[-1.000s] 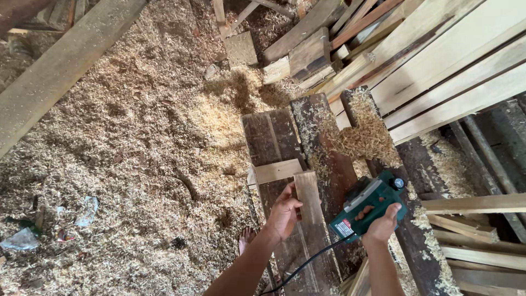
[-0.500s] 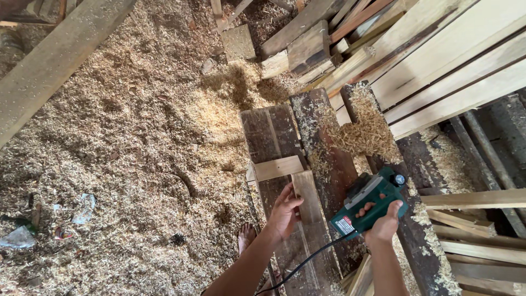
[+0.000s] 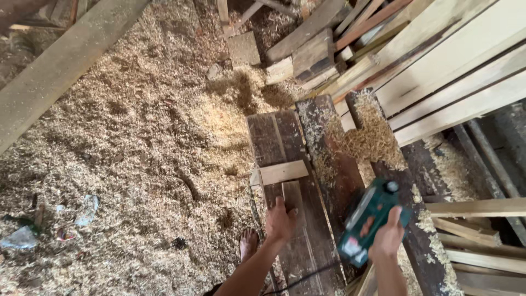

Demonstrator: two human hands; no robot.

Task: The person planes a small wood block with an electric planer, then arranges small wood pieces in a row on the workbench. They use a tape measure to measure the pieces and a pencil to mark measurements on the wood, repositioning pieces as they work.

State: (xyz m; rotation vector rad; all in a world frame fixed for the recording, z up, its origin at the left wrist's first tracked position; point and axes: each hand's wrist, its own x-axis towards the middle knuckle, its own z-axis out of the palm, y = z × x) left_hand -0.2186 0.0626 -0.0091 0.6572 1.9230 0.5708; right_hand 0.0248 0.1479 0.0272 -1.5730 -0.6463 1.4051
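In the head view, the left hand (image 3: 280,221) lies at about six o'clock in the frame, palm down and fingers spread flat on a narrow wooden strip (image 3: 296,211) that runs lengthwise along the worktop (image 3: 274,137), a bench of dark, worn planks. Its grip is wide and closes on nothing; it only presses on the strip. The right hand (image 3: 388,237) sits at about five o'clock, and its grip is wrapped around the handle of a green electric planer (image 3: 368,219), which is blurred and tilts over the dark plank at the right edge of the worktop. Whether the planer's sole touches the wood cannot be told. A dark cable (image 3: 307,274) trails from the planer toward six o'clock.

Just beyond the left fingertips, toward twelve o'clock, a short pale wood block (image 3: 282,172) lies crosswise on the worktop, close to the far end of the strip. A heap of pale shavings (image 3: 367,137) rests on the planks at about two o'clock from the planer. Stacked pale boards (image 3: 455,71) fill the one to three o'clock part of the frame, with thinner slats (image 3: 476,219) at four o'clock.

The floor (image 3: 126,164), from seven to eleven o'clock, is covered in sawdust and shavings. A bare foot (image 3: 249,244) stands in it just left of the worktop, near the left forearm. A long grey beam (image 3: 66,66) crosses the ten o'clock corner, and scraps of litter (image 3: 82,211) lie at eight o'clock.
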